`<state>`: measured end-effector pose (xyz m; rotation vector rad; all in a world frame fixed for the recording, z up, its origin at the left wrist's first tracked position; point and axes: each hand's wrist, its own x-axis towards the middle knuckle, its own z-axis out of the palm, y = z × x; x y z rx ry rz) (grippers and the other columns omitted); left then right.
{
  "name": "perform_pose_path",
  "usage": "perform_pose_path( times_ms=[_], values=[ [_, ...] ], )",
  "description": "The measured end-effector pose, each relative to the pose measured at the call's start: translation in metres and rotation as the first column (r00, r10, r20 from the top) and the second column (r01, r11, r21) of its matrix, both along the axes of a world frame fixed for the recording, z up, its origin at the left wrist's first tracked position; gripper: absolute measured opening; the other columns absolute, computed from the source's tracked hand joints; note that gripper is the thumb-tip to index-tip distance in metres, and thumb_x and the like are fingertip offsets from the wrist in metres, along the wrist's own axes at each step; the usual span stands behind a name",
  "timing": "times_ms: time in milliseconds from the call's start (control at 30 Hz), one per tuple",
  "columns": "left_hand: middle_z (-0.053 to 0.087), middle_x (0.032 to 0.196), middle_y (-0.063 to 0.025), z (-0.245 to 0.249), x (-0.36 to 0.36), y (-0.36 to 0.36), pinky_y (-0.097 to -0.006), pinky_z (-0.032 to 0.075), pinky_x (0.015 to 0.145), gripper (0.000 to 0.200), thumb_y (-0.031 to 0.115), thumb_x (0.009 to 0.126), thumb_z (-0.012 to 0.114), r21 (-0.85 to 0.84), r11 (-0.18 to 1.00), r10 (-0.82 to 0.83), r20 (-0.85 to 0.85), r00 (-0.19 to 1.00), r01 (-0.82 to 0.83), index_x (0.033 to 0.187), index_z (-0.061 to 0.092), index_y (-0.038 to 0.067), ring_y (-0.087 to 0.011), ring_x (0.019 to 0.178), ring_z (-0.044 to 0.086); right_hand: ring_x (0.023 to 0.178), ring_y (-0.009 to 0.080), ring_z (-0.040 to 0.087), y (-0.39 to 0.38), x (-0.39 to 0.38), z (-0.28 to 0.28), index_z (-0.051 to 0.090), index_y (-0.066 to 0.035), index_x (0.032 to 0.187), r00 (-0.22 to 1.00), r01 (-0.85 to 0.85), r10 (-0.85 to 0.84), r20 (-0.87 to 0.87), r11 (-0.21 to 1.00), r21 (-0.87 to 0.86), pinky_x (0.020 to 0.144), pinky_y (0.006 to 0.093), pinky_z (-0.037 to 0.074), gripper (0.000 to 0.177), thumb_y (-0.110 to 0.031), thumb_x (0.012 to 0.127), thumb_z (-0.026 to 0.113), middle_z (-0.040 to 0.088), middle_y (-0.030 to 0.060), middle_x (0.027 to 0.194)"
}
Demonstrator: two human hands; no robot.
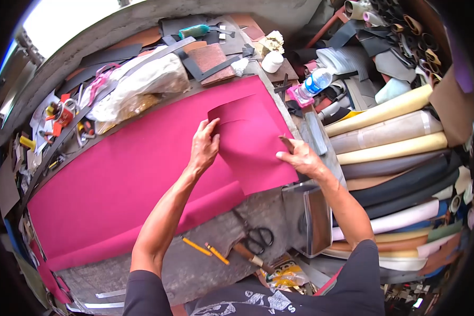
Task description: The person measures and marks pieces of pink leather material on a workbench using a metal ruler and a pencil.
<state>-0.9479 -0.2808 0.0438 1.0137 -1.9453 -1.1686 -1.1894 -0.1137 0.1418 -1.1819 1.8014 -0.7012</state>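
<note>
A large pink sheet of leather-like material lies over the workbench. Toward its right end a smaller pink piece lies over it, its far left corner lifted and curled. My left hand is closed, pinching the piece's left edge near that corner. Above the piece's right side, my right hand is closed around a small brown flat tool; its exact kind is hidden by the fingers. Black-handled scissors lie on the bench nearer my body, beside two yellow pencils.
Rolls of material are stacked on the right. A water bottle and a white jar stand beyond the sheet. Scraps and a plastic bag line the back edge. A wooden-handled tool lies close to my body.
</note>
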Motion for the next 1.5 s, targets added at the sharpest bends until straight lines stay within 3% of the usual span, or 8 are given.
perform_pose_path(
  times_ms=[67, 133, 233, 333, 367, 633, 933, 1500],
  values=[
    [0.052, 0.134, -0.0271, -0.017, -0.055, -0.023, -0.0462, 0.046, 0.103, 0.047, 0.006, 0.085, 0.062, -0.050, 0.999, 0.007, 0.014, 1.000, -0.006, 0.131, 0.056, 0.004, -0.0443, 0.122, 0.053, 0.085, 0.0100, 0.059, -0.024, -0.054, -0.030, 0.064, 0.002, 0.118, 0.978, 0.091, -0.078, 0.195, 0.994, -0.059, 0.081, 0.0289, 0.049, 0.034, -0.013, 0.089, 0.069, 0.069, 0.0015, 0.094],
    [0.053, 0.133, -0.0246, -0.038, -0.098, -0.050, -0.0413, 0.052, 0.092, 0.047, 0.008, 0.086, 0.066, -0.107, 0.994, 0.031, 0.074, 0.997, -0.024, 0.132, 0.058, 0.009, -0.0383, 0.112, 0.058, 0.085, 0.0105, 0.059, -0.049, -0.100, -0.052, 0.065, 0.000, 0.116, 0.994, 0.064, -0.056, 0.092, 0.994, -0.087, 0.080, 0.0298, 0.049, 0.033, -0.016, 0.088, 0.071, 0.068, 0.0019, 0.093],
    [0.055, 0.129, -0.0226, -0.075, -0.146, -0.094, -0.0456, 0.048, 0.098, 0.044, 0.010, 0.084, 0.066, -0.282, 0.959, 0.049, 0.169, 0.984, 0.001, 0.127, 0.058, 0.004, -0.0404, 0.115, 0.055, 0.082, 0.0117, 0.060, -0.086, -0.159, -0.114, 0.067, 0.000, 0.111, 0.992, 0.118, -0.115, -0.047, 0.990, 0.082, 0.077, 0.0309, 0.049, 0.035, -0.022, 0.085, 0.074, 0.068, 0.0035, 0.088],
    [0.056, 0.126, -0.0174, -0.109, -0.162, -0.118, -0.0434, 0.044, 0.094, 0.041, 0.017, 0.085, 0.066, -0.420, 0.907, 0.130, 0.322, 0.938, 0.018, 0.124, 0.060, 0.004, -0.0339, 0.111, 0.053, 0.085, 0.0104, 0.054, -0.101, -0.190, -0.186, 0.061, 0.003, 0.126, 0.983, 0.153, -0.156, -0.097, 0.988, -0.031, 0.077, 0.0282, 0.046, 0.045, -0.016, 0.087, 0.073, 0.064, 0.0023, 0.095],
    [0.056, 0.125, -0.0178, -0.112, -0.162, -0.118, -0.0435, 0.043, 0.095, 0.041, 0.018, 0.086, 0.066, -0.428, 0.904, 0.135, 0.315, 0.939, 0.014, 0.124, 0.060, 0.005, -0.0343, 0.112, 0.052, 0.075, 0.0096, 0.051, -0.114, -0.176, -0.146, 0.062, 0.004, 0.124, 0.964, 0.179, -0.129, -0.233, 0.962, 0.207, 0.069, 0.0287, 0.045, 0.044, -0.015, 0.086, 0.073, 0.060, -0.0007, 0.084],
    [0.053, 0.126, -0.0171, -0.112, -0.163, -0.117, -0.0441, 0.042, 0.099, 0.043, 0.019, 0.088, 0.063, -0.469, 0.883, 0.183, 0.292, 0.939, -0.026, 0.126, 0.056, 0.003, -0.0343, 0.114, 0.050, 0.070, 0.0031, 0.053, -0.104, -0.186, -0.160, 0.063, 0.001, 0.097, 0.988, 0.150, -0.154, 0.010, 0.972, 0.181, 0.060, 0.0211, 0.043, 0.019, -0.012, 0.088, 0.072, 0.059, -0.0031, 0.079],
    [0.045, 0.136, -0.0183, -0.108, -0.168, -0.113, -0.0452, 0.041, 0.100, 0.046, 0.019, 0.088, 0.063, -0.494, 0.868, 0.238, 0.333, 0.913, -0.046, 0.128, 0.053, -0.002, -0.0359, 0.118, 0.046, 0.067, 0.0074, 0.051, -0.101, -0.183, -0.159, 0.064, 0.005, 0.090, 0.981, 0.153, -0.132, -0.144, 0.976, 0.152, 0.058, 0.0280, 0.044, 0.029, -0.022, 0.085, 0.075, 0.057, 0.0004, 0.070],
    [0.051, 0.130, -0.0096, -0.118, -0.168, -0.127, -0.0432, 0.042, 0.092, 0.036, 0.009, 0.089, 0.058, -0.497, 0.857, 0.302, 0.269, 0.915, -0.137, 0.124, 0.059, 0.000, -0.0305, 0.111, 0.049, 0.064, 0.0065, 0.049, -0.097, -0.179, -0.173, 0.065, 0.002, 0.086, 0.968, 0.241, -0.245, 0.062, 0.968, 0.067, 0.057, 0.0274, 0.041, 0.027, -0.020, 0.083, 0.078, 0.058, 0.0008, 0.067]
  ],
)
